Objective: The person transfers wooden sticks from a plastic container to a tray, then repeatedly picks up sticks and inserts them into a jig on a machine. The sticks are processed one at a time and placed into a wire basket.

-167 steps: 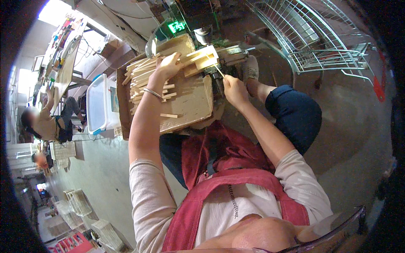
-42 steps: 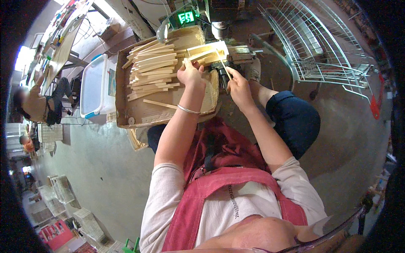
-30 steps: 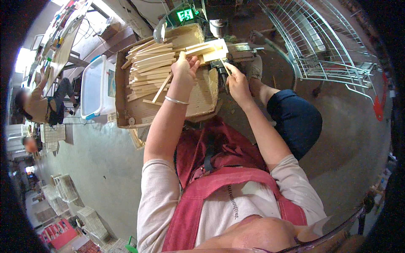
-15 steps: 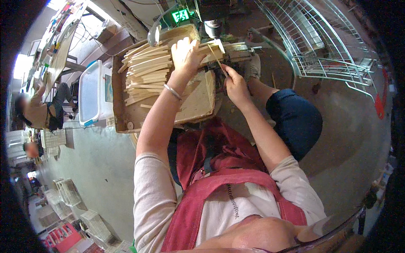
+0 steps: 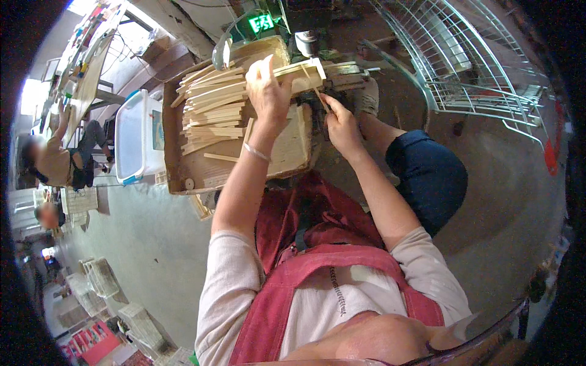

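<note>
My right hand (image 5: 343, 126) is closed around the lower end of a thin wooden stick (image 5: 312, 84), which slants up and left across a pale wooden block (image 5: 314, 68). To its left, my left hand (image 5: 268, 91) has its back toward me, fingers bent and one pointing up. It is beside the left end of the wooden pieces, and its grip is hidden. Under and left of it, many pale wooden strips (image 5: 213, 104) lie in a loose pile in a shallow cardboard box (image 5: 235, 177). One strip (image 5: 248, 129) sticks out beside my left wrist.
A clear plastic bin (image 5: 131, 137) with blue clips stands left of the box. A lamp head (image 5: 222, 53) hangs behind the strips, near a white cup-like container (image 5: 306, 44). A wire cart (image 5: 452, 67) is at the right. Another person (image 5: 55, 161) sits at far left.
My left hand has come down and slightly right, one finger now pointing up. The strip beside its wrist has come into view. My right hand and the stick have barely moved.
</note>
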Demonstrator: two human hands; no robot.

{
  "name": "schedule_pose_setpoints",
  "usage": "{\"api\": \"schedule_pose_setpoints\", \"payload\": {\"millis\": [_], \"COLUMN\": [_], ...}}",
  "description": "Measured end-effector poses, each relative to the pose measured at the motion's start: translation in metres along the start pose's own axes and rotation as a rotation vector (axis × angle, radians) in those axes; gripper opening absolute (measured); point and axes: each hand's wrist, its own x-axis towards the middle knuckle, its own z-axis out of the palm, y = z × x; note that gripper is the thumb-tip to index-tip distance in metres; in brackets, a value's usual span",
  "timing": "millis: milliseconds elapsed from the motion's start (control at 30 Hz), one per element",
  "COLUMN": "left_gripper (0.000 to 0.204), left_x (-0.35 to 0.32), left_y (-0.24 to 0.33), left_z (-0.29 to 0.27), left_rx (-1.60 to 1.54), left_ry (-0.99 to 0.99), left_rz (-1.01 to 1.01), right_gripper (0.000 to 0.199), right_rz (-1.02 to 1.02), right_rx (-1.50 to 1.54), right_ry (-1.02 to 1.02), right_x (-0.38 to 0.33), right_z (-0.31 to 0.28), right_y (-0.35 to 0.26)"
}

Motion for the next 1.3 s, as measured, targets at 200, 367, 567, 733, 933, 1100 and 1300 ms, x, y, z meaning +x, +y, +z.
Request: {"api": "schedule_pose_setpoints", "payload": {"millis": [200,367,567,733,933,1100,1300], "left_gripper": [0.059,0.06,0.065,0.055,0.044,0.057,0.052], "left_x": [-0.037,-0.032,-0.026,-0.036,-0.036,-0.029,-0.009], "left_y": [-0.003,-0.018,-0.009,-0.012,-0.019,0.0,0.013], "left_z": [-0.025,-0.019,-0.022,-0.01,-0.008,-0.028,0.003], "left_rx": [-0.546,-0.6,-0.627,-0.512,-0.338,-0.546,0.092], "left_ry": [-0.318,-0.341,-0.4,-0.348,-0.361,-0.379,-0.074], "left_rz": [-0.829,-0.849,-0.983,-0.868,-0.722,-0.838,0.012], "right_gripper": [0.046,0.046,0.046,0.047,0.048,0.045,0.047], "right_rz": [-0.034,0.001,0.025,0.001,-0.004,0.024,0.062], "right_rx": [0.073,0.077,0.085,0.117,0.108,0.096,0.083], "right_ry": [-0.015,-0.03,-0.032,-0.029,-0.035,-0.011,-0.059], "right_x": [0.001,0.002,0.001,0.002,0.002,0.004,0.005], "right_z": [0.002,0.001,-0.002,-0.001,-0.003,-0.002,-0.01], "right_y": [0.005,0.002,0.0,0.004,0.002,0.008,0.001]}}
